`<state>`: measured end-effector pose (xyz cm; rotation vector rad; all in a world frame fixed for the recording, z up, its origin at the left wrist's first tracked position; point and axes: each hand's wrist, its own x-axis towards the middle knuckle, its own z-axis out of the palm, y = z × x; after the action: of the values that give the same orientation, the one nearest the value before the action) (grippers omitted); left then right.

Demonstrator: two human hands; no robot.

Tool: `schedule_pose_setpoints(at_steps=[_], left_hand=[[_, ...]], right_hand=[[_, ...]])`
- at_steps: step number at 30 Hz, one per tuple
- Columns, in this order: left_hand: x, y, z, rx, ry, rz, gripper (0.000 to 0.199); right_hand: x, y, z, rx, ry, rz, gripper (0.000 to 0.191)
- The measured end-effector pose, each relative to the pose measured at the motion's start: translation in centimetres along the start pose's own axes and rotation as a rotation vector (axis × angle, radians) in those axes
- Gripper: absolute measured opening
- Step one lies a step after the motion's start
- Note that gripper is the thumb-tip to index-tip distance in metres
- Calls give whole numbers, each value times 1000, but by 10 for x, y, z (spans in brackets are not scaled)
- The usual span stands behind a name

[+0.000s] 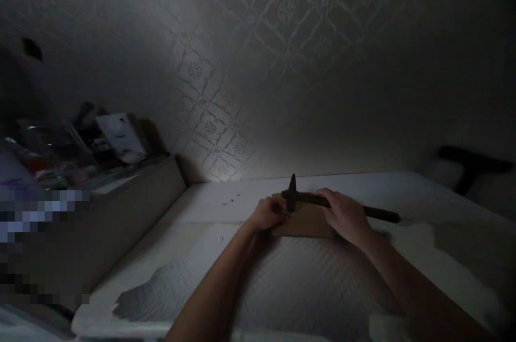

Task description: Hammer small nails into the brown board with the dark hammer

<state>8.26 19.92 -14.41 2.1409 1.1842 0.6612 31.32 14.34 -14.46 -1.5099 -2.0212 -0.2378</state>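
Observation:
My right hand (342, 214) is wrapped round the handle of a hammer (381, 214), whose butt sticks out to the right past the hand. The dark hammer head (292, 194) is over the left part of a flat brown board (308, 225), right beside the fingers of my left hand (266, 214). Those left fingers are pinched together at the board's left edge. A tiny glint shows at their tips, too small and dim to name. Several small dark slivers (231, 200) lie on the white table to the left of the board.
A white table (193, 234) with a grey textured patch (290, 283) at the front reaches back to a patterned wall (250, 89). On the left stands a raised cabinet (137, 213) with a clear container (52, 143) and a white box (121, 132). A dark T-shaped thing (471, 162) is at the right.

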Motion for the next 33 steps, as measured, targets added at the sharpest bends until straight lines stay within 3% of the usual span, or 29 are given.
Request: schedule_pose_setpoints(at_steps=[5, 11, 33], left_hand=[[-8, 6, -16, 234, -39, -47, 54], [-17, 16, -23, 431, -256, -123, 85], [-16, 16, -21, 465, -303, -146, 87]], right_hand=[[0, -2, -1, 21, -33, 65, 32], [0, -2, 1, 38, -68, 72, 30], [-1, -2, 3, 24, -104, 144, 27]])
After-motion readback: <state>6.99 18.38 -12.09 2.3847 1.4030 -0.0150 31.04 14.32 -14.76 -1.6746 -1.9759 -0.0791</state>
